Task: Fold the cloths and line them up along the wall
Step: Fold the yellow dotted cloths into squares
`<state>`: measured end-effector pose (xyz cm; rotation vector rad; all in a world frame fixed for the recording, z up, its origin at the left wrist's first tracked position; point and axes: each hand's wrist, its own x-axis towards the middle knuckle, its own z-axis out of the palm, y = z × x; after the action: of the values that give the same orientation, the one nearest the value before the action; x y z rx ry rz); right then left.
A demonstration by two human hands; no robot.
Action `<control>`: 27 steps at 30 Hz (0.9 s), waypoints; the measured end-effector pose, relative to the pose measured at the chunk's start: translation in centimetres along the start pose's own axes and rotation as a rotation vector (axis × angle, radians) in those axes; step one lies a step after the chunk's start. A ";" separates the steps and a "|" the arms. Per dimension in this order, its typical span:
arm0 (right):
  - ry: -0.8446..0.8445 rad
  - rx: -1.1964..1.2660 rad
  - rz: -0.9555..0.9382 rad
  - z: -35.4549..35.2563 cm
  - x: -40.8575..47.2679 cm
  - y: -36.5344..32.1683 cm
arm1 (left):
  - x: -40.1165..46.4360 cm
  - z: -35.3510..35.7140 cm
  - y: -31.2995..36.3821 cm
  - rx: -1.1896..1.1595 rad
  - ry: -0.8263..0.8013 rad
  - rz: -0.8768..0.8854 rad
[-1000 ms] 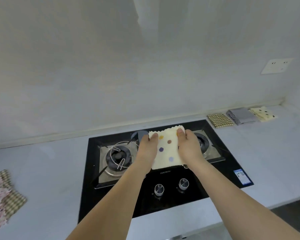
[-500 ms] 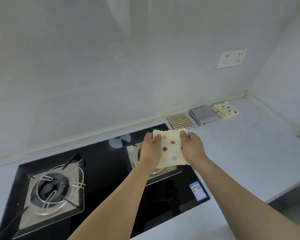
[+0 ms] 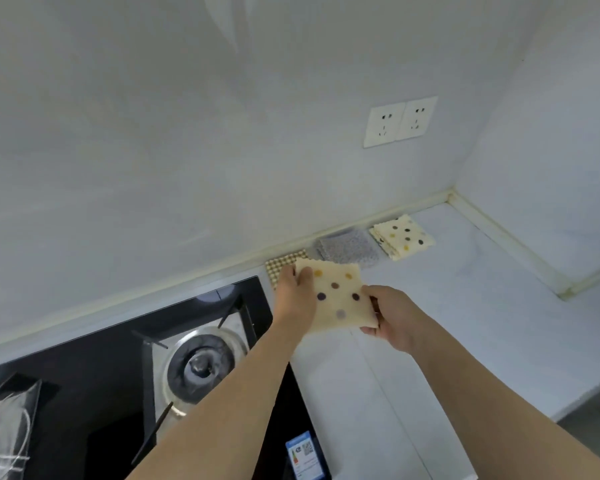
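Three folded cloths [image 3: 355, 249] are already lined up along the wall just beyond the hands, while a fourth, the dotted cloth [image 3: 338, 296], is gripped above the bench [image 3: 482, 306] between left hand [image 3: 296, 299] and right hand [image 3: 390, 318], not yet set down.

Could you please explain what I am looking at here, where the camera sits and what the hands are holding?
There is no machine: a person wears a wide-angle camera on the head, looking down at their own bare arms. The left hand and right hand together hold a folded cream dotted cloth above a pale countertop. Along the wall lie three folded cloths: a checked cloth, a grey cloth and another dotted cloth. A black gas hob sits at the left, a double socket on the wall.
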<state>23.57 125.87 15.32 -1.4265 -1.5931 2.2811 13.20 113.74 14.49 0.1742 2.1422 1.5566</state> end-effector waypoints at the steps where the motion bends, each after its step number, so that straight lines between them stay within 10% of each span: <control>1: 0.012 0.008 -0.008 -1.6 1.1 -0.7 | 1.1 1.7 0.3 0.002 -0.004 -0.017; 15: 0.230 -0.261 -0.202 -18.6 22.2 -12.7 | 19.1 24.8 5.3 0.011 -0.092 -0.224; 27: 0.256 -0.473 -0.202 -21.6 28.0 -11.4 | 23.3 29.1 3.6 0.150 0.019 -0.287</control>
<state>16.60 160.56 4.11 -1.4753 -2.1578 1.6032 5.35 148.77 3.86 -0.0972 2.1870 1.2412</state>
